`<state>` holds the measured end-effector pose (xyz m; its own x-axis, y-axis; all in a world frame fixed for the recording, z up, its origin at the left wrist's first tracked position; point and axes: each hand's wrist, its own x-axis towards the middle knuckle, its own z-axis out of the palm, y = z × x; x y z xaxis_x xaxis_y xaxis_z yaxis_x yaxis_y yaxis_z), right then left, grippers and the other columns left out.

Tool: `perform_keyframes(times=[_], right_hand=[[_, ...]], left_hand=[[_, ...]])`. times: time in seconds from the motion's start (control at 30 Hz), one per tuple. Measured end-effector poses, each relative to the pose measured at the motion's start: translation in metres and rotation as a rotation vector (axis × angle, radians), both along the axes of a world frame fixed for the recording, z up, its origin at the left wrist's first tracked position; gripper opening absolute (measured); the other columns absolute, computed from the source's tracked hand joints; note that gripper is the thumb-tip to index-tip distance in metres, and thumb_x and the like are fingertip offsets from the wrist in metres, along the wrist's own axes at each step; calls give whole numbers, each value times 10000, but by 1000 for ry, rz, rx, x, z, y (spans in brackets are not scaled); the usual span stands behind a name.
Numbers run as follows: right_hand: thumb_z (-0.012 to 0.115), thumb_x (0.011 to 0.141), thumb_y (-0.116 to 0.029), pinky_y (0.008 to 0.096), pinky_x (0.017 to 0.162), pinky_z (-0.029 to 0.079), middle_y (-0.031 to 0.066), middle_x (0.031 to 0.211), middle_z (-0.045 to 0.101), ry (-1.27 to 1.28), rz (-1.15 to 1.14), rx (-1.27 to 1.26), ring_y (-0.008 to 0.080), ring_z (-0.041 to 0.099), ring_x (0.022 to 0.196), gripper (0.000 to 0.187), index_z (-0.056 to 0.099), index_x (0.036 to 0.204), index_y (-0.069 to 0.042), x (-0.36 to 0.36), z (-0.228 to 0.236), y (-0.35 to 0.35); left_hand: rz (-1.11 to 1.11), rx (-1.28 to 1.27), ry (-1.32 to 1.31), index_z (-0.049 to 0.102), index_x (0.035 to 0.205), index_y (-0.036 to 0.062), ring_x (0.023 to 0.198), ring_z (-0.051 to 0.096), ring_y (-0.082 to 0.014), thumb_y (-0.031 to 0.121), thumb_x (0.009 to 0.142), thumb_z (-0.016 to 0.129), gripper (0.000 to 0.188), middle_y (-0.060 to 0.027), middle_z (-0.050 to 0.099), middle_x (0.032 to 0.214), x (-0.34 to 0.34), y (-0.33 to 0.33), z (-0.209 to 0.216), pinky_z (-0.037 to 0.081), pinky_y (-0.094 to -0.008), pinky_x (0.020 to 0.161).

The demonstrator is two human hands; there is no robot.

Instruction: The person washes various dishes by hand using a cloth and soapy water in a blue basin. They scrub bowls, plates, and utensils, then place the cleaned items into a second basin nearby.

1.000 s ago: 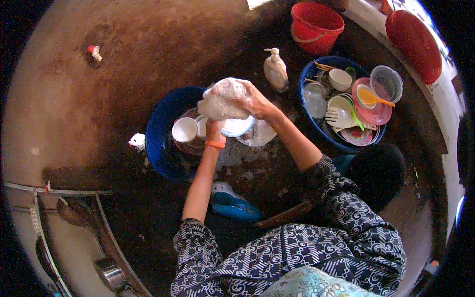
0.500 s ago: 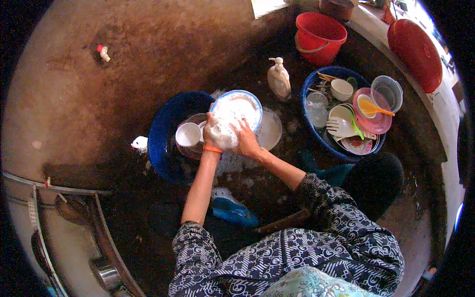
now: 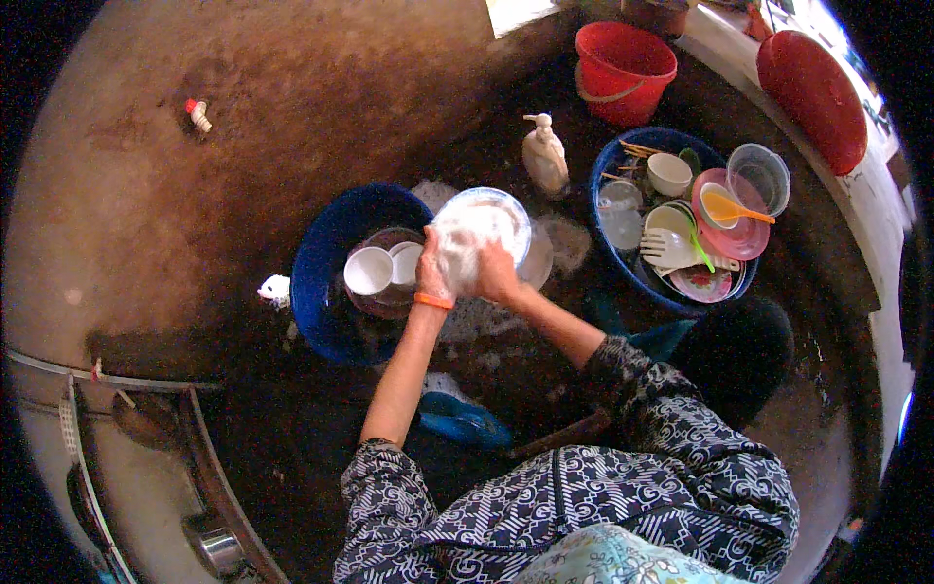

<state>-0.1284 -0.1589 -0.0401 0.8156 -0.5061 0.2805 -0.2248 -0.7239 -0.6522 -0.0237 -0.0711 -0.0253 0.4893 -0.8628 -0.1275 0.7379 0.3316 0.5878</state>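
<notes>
A round white dish with a blue rim [image 3: 484, 206], covered in suds, is tilted up between my hands. My left hand [image 3: 434, 268] grips its left edge; an orange band circles that wrist. Pressed into the foam on the dish's face is my right hand [image 3: 496, 273], its fingers bent and partly hidden. Whatever it may hold cannot be made out. Just left of them, a dark blue basin [image 3: 313, 255] contains a white cup [image 3: 369, 271] and another white piece [image 3: 405, 263] beside it. Part of a pale, sudsy round item [image 3: 537, 255] shows behind my right hand.
A second blue basin [image 3: 605, 173] on the right is loaded with bowls, plates, a pink dish [image 3: 751, 238] and utensils. A pump bottle [image 3: 545, 161] stands ahead, near a red bucket [image 3: 625, 76]. A red basin [image 3: 812, 102] leans at far right. Suds lie on the floor.
The dish and both hands have shifted slightly right and a little down. My right hand's fingers, spread over the foam before, are now bent in closer against the dish.
</notes>
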Motion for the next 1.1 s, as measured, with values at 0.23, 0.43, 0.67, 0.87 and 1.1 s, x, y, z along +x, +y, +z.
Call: perform_keyframes(times=[0.23, 0.43, 0.67, 0.87, 1.1], right_hand=[[691, 671, -128, 492, 841, 486, 185, 1139, 574, 81, -149, -79, 403, 563, 1030, 624, 507, 1266, -166, 15, 18, -51], [662, 738, -159, 474, 774, 511, 186, 1101, 575, 166, -379, 5, 380, 574, 1007, 519, 530, 1240, -152, -11, -16, -74], [718, 638, -100, 481, 851, 489, 205, 1152, 592, 30, -23, -49, 397, 569, 1059, 700, 511, 1299, -207, -7, -10, 13], [679, 722, -186, 498, 740, 521, 168, 1071, 613, 42, -252, -37, 378, 587, 984, 463, 583, 1174, -173, 11, 7, -66], [689, 767, -293, 476, 754, 517, 187, 1079, 615, 129, -190, 19, 368, 613, 948, 435, 604, 1167, -145, -16, 0, -28]], left_hand=[[7, 118, 66, 504, 1261, 36, 1157, 525, -234, 449, 954, 474, 515, -97, 562, 1237, -19, 3, -5, 419, -405, 1003], [270, 176, -155, 512, 1252, 2, 1120, 550, -238, 404, 952, 502, 502, -111, 573, 1220, -16, 4, 8, 443, -387, 973], [153, 207, -7, 537, 1230, 7, 1095, 561, -235, 427, 937, 522, 513, -105, 591, 1197, -7, -2, -14, 447, -387, 959], [209, 135, -87, 528, 1234, 0, 1106, 556, -254, 384, 936, 540, 486, -115, 580, 1214, -15, 0, 0, 444, -418, 969], [285, 68, -111, 534, 1213, -20, 1089, 569, -256, 426, 932, 532, 527, -115, 591, 1189, 2, -1, 4, 464, -415, 939]])
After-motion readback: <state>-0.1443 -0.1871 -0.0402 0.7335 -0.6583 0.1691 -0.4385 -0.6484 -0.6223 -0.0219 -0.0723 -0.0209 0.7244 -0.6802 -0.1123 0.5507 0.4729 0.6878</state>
